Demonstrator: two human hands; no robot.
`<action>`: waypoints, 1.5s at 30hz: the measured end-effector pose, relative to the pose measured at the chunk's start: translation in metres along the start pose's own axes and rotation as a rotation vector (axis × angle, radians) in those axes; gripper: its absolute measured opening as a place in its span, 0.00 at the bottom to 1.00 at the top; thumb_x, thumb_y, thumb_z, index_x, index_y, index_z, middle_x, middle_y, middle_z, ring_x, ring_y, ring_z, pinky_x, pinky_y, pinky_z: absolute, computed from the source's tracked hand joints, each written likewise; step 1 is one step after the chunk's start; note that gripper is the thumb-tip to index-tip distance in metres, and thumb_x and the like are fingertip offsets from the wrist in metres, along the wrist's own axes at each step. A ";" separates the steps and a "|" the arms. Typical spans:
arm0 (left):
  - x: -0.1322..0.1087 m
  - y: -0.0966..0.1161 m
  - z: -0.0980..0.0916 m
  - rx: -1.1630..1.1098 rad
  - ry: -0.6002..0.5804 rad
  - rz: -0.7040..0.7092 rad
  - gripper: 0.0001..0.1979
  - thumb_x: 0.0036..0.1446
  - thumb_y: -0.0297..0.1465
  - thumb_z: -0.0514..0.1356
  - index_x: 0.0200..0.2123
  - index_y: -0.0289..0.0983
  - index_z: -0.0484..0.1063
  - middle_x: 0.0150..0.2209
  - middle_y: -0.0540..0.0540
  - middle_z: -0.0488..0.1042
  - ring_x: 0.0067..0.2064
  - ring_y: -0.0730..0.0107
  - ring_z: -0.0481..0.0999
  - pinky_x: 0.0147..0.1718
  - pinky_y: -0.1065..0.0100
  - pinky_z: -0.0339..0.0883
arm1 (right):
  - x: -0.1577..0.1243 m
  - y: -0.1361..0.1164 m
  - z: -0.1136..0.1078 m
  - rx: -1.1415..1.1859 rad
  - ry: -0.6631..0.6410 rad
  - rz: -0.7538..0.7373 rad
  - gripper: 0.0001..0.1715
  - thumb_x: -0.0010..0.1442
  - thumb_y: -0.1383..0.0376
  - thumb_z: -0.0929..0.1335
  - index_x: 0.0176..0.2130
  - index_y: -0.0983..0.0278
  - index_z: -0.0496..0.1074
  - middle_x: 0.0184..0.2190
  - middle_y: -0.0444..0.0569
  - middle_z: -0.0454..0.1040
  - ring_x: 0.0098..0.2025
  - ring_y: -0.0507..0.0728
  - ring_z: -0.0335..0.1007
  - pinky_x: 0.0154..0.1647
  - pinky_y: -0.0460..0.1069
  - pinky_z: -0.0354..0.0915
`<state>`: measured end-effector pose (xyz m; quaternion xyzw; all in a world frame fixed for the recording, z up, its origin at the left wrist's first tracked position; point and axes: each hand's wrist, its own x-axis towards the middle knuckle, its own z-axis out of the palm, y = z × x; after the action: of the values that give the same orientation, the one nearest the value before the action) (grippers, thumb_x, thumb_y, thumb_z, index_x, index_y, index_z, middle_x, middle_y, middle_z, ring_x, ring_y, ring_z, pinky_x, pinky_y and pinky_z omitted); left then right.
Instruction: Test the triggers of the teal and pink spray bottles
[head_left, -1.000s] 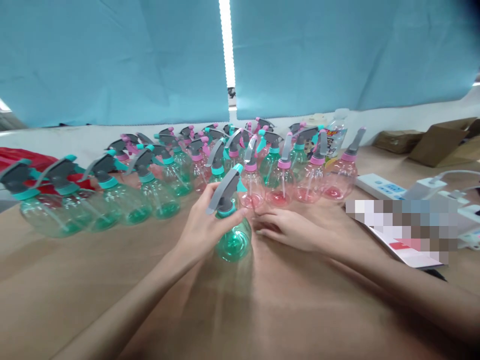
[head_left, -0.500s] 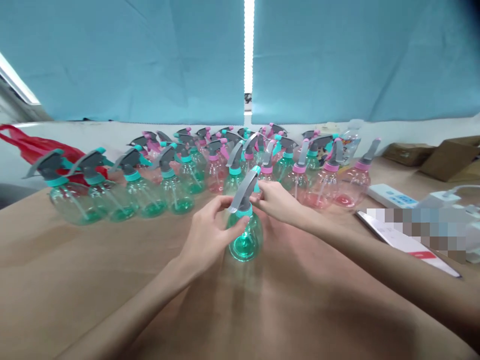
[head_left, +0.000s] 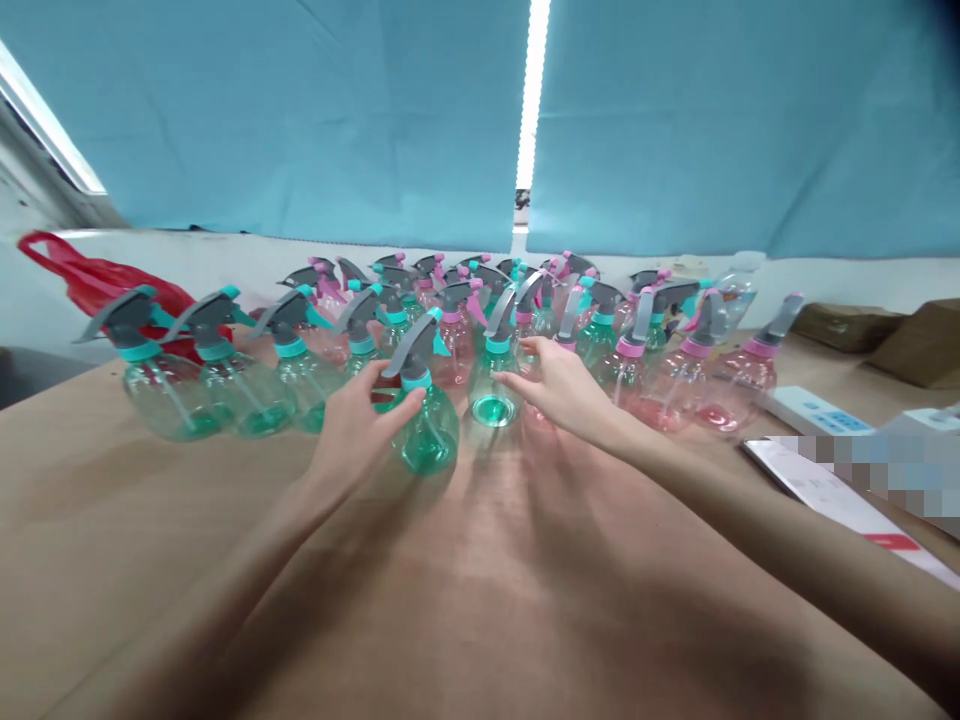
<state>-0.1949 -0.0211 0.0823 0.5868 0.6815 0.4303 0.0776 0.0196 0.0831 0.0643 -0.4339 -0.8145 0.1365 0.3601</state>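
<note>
My left hand (head_left: 360, 415) grips a green spray bottle (head_left: 429, 440) around its neck and shoulder, below the grey trigger head. The bottle leans a little, its nozzle turned to the right. To its right stands another green spray bottle (head_left: 495, 385), upright among the front ones. My right hand (head_left: 562, 385) is beside that bottle, thumb and fingers apart and nothing between them; whether a fingertip touches it I cannot tell. A pink-collared spray bottle (head_left: 568, 315) is partly hidden behind the right hand.
Several green spray bottles (head_left: 169, 400) line the left, and pink ones (head_left: 724, 390) the right, with more behind. A red plastic bag (head_left: 97, 285) lies at the back left. On the right are a power strip (head_left: 817, 410), a phone-like flat device (head_left: 847, 510) and cardboard boxes (head_left: 915, 345).
My left hand has carried the green spray bottle left and slightly away from me. My right hand has come off its head and opened beside the bottle behind. The view has shifted slightly.
</note>
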 end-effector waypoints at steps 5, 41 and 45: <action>0.020 -0.006 0.010 -0.003 -0.005 0.057 0.15 0.55 0.41 0.60 0.42 0.39 0.71 0.41 0.45 0.79 0.43 0.55 0.79 0.43 0.59 0.70 | 0.006 -0.008 0.005 0.020 -0.067 0.082 0.37 0.59 0.57 0.70 0.61 0.74 0.63 0.53 0.67 0.72 0.59 0.71 0.66 0.56 0.62 0.64; 0.012 0.004 0.000 0.183 -0.110 0.075 0.27 0.59 0.41 0.56 0.58 0.33 0.66 0.59 0.35 0.70 0.58 0.49 0.71 0.55 0.51 0.64 | -0.011 -0.022 -0.001 -0.023 -0.226 0.029 0.19 0.60 0.51 0.68 0.42 0.62 0.69 0.37 0.54 0.76 0.39 0.65 0.75 0.35 0.55 0.67; -0.016 0.025 -0.002 0.062 -0.226 0.086 0.30 0.56 0.45 0.60 0.59 0.38 0.64 0.61 0.38 0.68 0.60 0.49 0.69 0.55 0.51 0.66 | -0.037 -0.027 -0.005 0.035 -0.249 -0.095 0.20 0.62 0.54 0.68 0.49 0.63 0.67 0.47 0.58 0.74 0.47 0.66 0.73 0.42 0.58 0.67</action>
<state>-0.1732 -0.0378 0.0943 0.6623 0.6557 0.3430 0.1174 0.0200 0.0366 0.0650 -0.3681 -0.8701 0.1863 0.2698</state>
